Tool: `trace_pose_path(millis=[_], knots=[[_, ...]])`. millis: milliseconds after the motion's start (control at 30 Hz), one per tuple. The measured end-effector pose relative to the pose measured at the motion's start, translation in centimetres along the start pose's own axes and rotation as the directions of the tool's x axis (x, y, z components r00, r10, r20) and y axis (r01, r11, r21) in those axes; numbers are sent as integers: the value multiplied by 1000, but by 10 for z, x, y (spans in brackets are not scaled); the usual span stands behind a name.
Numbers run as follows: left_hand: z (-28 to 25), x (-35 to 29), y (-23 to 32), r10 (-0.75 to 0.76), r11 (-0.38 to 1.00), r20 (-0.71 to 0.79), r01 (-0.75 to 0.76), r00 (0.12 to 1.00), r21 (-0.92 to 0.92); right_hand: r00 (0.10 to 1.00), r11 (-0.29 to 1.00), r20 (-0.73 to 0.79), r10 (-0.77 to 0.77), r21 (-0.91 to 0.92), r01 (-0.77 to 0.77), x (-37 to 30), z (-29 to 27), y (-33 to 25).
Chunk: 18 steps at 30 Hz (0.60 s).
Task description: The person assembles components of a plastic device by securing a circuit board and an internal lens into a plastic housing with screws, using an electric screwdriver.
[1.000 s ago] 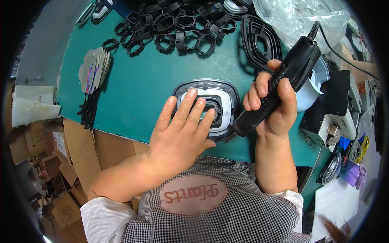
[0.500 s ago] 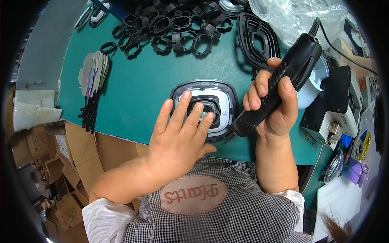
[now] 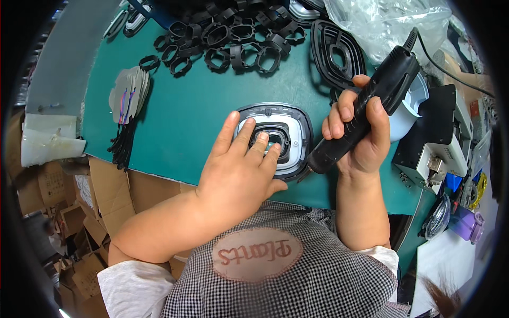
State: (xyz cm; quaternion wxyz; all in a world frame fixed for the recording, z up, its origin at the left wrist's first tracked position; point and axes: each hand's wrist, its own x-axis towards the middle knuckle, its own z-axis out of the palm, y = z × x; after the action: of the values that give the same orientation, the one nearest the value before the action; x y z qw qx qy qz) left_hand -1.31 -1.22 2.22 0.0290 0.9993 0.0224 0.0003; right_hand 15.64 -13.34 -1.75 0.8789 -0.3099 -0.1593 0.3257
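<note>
A rounded-square housing (image 3: 298, 129), white with a black rim and a dark central opening, lies on the green table mat. My left hand (image 3: 241, 159) rests over its left part, fingers spread, the fingertips around the central opening. Wrapped by my right hand (image 3: 368, 132) is a black electric screwdriver (image 3: 366, 114), its cord rising from the top end. The tool slants down to the left, its bit close to the housing's lower right edge. Whether the bit touches the rim I cannot tell. My palm and fingers hide the housing's lower left part.
Many black plastic rings (image 3: 217, 34) lie at the back, beside stacked black frames (image 3: 339, 53) and a clear plastic bag (image 3: 389, 24). Grey flat pieces with dark wires (image 3: 127, 98) lie left. On the right stand a light-blue container (image 3: 416, 100) and a screw-feeder box (image 3: 435, 138).
The housing looks slightly further right in the picture, as do other table items. The screwdriver's tip has shifted slightly right and up, and my left hand slightly right.
</note>
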Motion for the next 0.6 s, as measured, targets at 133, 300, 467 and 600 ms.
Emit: trace_pose_path(millis=[133,300,467,600], knots=[[7,-5,4,4,998,3,-4,1000,58,1000,1000,11,-16,12,15,0,-2,1],[12,-9,9,-33,999,-89,35,995,20,1000,1000,10,-12,18,12,-1,0,-1],[6,-9,4,-44,998,-140,38,989,-46,999,1000,24,-24,7,23,1,-3,-1],[5,-16,1,-89,996,-152,91,984,3,1000,999,19,-17,37,16,2,-2,-1]])
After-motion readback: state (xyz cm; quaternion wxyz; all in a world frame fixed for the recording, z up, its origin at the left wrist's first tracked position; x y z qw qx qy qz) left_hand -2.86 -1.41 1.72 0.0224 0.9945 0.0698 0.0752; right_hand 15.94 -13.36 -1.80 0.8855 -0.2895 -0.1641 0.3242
